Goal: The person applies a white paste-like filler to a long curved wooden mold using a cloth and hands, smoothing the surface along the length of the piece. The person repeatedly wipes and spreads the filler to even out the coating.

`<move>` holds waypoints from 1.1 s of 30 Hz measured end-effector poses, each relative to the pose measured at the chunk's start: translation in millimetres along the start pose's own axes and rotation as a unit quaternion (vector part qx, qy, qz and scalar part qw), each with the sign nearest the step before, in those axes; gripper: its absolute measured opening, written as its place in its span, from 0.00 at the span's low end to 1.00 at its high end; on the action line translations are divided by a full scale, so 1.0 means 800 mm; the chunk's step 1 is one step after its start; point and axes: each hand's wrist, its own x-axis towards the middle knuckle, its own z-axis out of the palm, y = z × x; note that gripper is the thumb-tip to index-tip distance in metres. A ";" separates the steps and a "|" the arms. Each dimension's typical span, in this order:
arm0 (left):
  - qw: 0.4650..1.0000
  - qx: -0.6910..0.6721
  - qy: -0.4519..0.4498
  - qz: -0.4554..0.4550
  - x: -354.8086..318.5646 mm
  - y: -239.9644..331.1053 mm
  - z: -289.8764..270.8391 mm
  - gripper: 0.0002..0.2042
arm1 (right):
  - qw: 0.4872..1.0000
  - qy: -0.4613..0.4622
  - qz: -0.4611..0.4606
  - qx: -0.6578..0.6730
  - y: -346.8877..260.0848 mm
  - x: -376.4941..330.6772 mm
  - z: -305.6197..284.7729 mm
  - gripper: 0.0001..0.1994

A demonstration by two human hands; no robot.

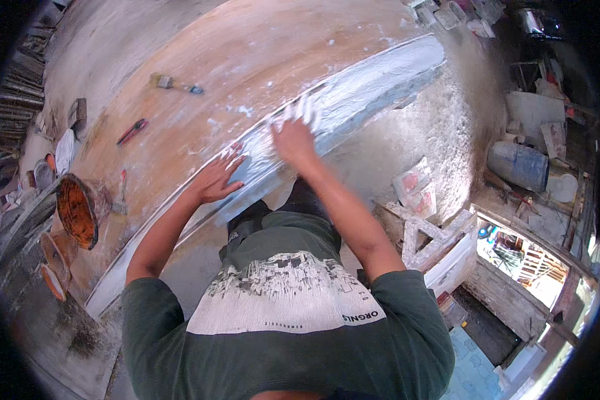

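Observation:
A long, pale strip [353, 93] with a wet-looking white surface runs diagonally across a brown, paint-spotted board [240, 60]. My left hand [219, 177] rests at the strip's near part, its fingers stretched out and holding nothing. Farther along, my right hand [293, 140] reaches onto the white surface. White streaks blur where its fingers are, so I cannot make out their shape or whether anything is in them. On the board lie a paintbrush [175, 83] with a bluish end and a red-and-black cutter-like tool [132, 132].
At the left stands a bowl [79, 212] with a rusty orange inside, near a red-tipped tool [123, 185]. A stained paper [417, 189] lies right of my legs, beside a whitened wooden frame [427, 233]. A blue drum [517, 167] lies among clutter at the right.

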 end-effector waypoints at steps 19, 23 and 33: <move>0.973 0.015 0.172 0.154 0.474 0.133 -0.021 0.34 | 0.930 0.323 0.172 0.039 0.327 0.250 -0.237 0.29; 0.969 0.011 0.159 0.188 0.447 0.128 -0.014 0.32 | 0.948 0.274 0.161 -0.024 0.326 0.245 -0.197 0.30; 0.998 -0.028 -0.028 0.051 0.088 0.043 -0.015 0.28 | 0.989 0.123 0.027 -0.074 0.077 0.038 -0.024 0.31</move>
